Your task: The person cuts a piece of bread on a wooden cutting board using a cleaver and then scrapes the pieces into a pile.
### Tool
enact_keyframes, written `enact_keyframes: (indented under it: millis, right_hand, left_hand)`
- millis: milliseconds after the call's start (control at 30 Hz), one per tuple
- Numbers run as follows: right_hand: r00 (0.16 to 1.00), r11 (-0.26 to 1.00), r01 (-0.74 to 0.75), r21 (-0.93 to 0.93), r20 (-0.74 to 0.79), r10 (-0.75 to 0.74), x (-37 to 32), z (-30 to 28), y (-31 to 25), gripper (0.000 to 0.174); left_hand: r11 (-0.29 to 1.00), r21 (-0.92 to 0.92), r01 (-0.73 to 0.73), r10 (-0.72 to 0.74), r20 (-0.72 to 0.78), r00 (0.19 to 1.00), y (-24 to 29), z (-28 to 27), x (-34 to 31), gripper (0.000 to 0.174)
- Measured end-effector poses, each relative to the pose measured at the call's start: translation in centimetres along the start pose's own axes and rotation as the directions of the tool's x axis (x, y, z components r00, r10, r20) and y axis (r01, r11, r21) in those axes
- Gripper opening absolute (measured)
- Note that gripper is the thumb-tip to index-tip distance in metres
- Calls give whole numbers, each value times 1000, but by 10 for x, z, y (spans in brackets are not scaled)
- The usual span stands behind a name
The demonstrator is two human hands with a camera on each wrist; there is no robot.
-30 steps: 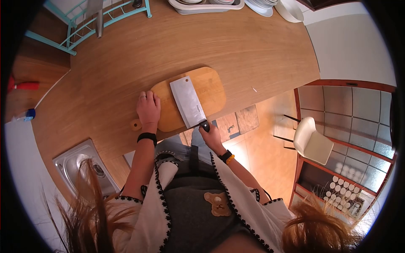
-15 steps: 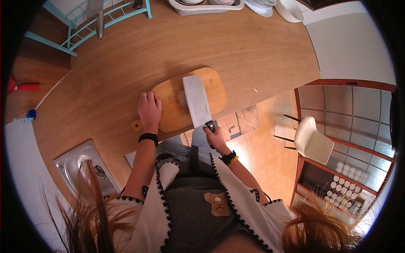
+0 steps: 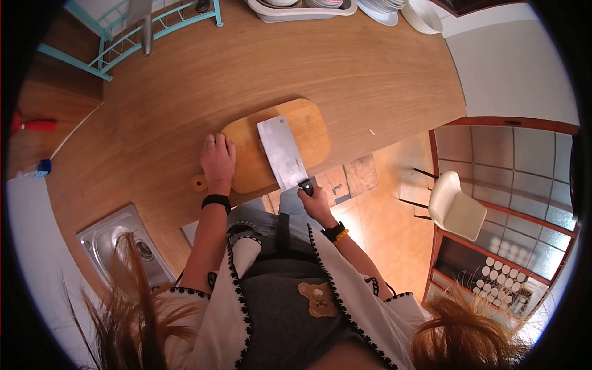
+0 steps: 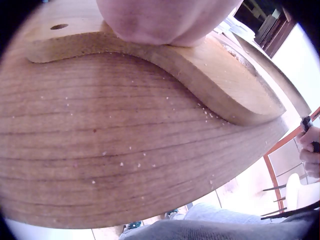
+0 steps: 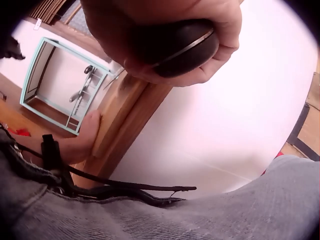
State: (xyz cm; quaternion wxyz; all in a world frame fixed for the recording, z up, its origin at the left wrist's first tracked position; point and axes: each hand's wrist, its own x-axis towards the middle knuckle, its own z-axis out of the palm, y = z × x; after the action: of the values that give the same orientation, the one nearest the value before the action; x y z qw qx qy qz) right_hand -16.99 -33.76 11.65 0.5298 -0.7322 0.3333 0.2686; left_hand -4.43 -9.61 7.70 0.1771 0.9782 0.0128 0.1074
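A wooden cutting board (image 3: 311,132) lies near the counter's front edge. My left hand (image 3: 217,161) holds its left side, fingers bent down at the edge, fingertips hidden. My right hand (image 3: 317,203) grips the black handle (image 3: 306,186) of a cleaver. The broad blade (image 3: 280,150) lies over the board's middle, its flat face up. In the left wrist view, the heel of my left hand (image 4: 167,20) rests on the board (image 4: 215,75); the blade (image 4: 275,67) is beyond. From the right wrist, my right hand (image 5: 220,30) is closed round the handle (image 5: 187,50).
A sink (image 3: 126,243) is at the lower left, a turquoise rack (image 3: 179,28) with utensils at the upper left. Along the back stand a dish tray (image 3: 302,13), stacked plates (image 3: 377,11) and a white bowl (image 3: 422,17). A chair (image 3: 459,206) stands on the floor at right.
Over the last second the cleaver has swung right, then back left. Its blade now hides the small pinkish patch that showed on the board half a second ago. My left hand has stayed in place.
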Motion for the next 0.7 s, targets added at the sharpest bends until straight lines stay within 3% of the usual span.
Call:
enact_keyframes:
  millis: [67,167,400,600,700]
  right_hand:
    - [983,977,178,-117,-24,-182,8,8,7,24]
    - [978,959,195,-206,-39,-207,16,15,15,26]
    - [990,977,135,-164,-9,-138,7,11,8,26]
    - [972,984,129,-125,-181,-151,6,4,17,22]
    - [981,999,23,-29,-191,-28,3,2,10,21]
  left_hand:
    - [1000,-19,0,0,-4,1000,-1,0,1,12]
    - [999,-38,5,-5,-4,1000,-1,3,-1,12]
    - [999,-37,9,-9,2,1000,-2,2,-1,11]
    - [999,-38,7,-8,-16,1000,-1,2,-2,11]
    - [999,-30,15,-15,5,1000,-1,2,-1,11]
